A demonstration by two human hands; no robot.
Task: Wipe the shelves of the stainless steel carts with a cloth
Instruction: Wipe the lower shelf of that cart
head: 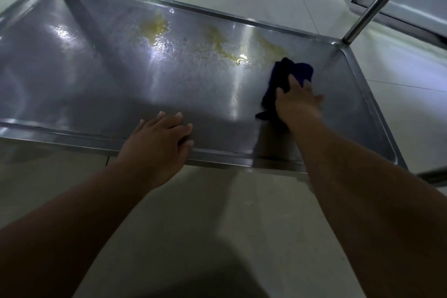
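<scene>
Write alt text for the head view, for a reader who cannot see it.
The right hand presses a dark blue cloth on a wet stainless steel cart shelf, just short of yellowish smears along its far side. The left hand rests flat on the shelf's near rim; pale floor tiles lie around the cart.

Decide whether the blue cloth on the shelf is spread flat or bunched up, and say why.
Bunched up: the blue cloth is a crumpled heap under the right hand, not flat on the shelf.
</scene>
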